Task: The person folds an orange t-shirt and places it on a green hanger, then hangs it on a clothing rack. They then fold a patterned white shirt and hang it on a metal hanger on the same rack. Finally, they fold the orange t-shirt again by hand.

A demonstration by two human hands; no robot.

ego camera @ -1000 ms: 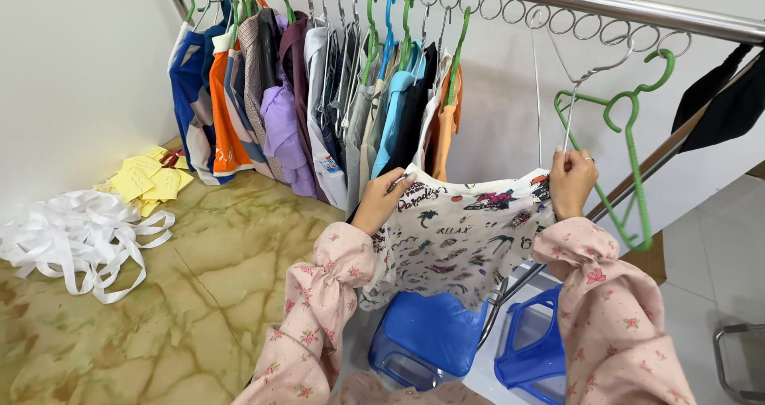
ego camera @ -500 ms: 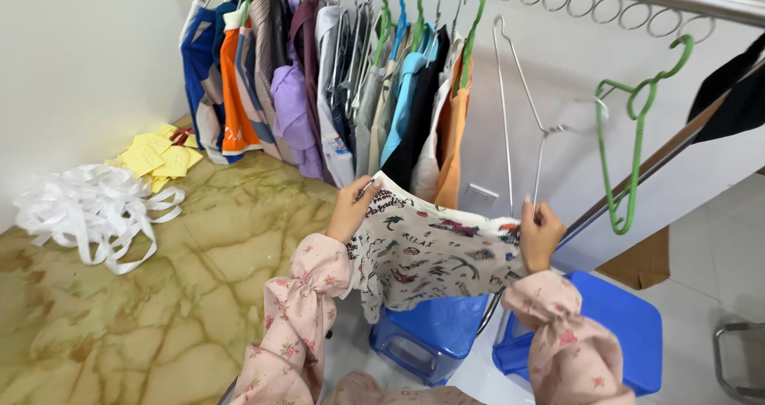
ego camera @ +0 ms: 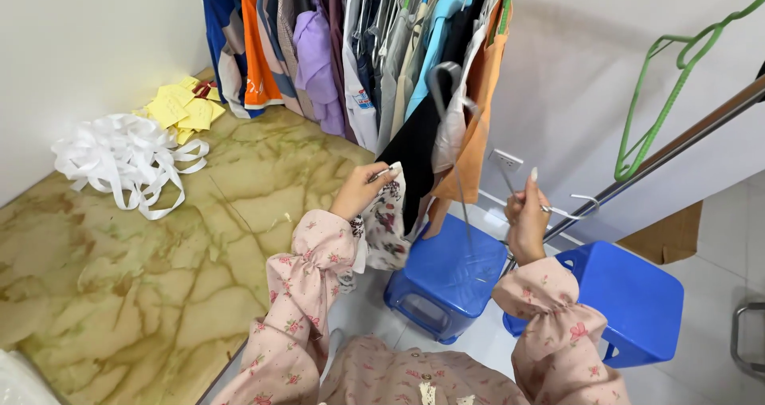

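Note:
My left hand (ego camera: 360, 190) pinches a white garment with a dark floral print (ego camera: 389, 223), which hangs bunched below it, close to the clothes on the rail. My right hand (ego camera: 527, 220) grips a thin silver wire hanger (ego camera: 456, 174) near its neck. The hook (ego camera: 586, 207) points right and the wire body reaches left in front of a black garment (ego camera: 414, 150) and an orange one (ego camera: 478, 110). Both arms wear pink floral sleeves.
A row of hung clothes (ego camera: 335, 46) fills the rail at top. Green hangers (ego camera: 668, 86) hang at right. Two blue plastic stools (ego camera: 450, 273) (ego camera: 637, 297) stand below my hands. White ribbon (ego camera: 119, 158) and yellow papers (ego camera: 182, 110) lie on the marble platform (ego camera: 143, 277).
Both hands held the printed garment spread between them. Now only the left hand keeps it, bunched, and the right hand has let go and holds the wire hanger. The view tilted downward.

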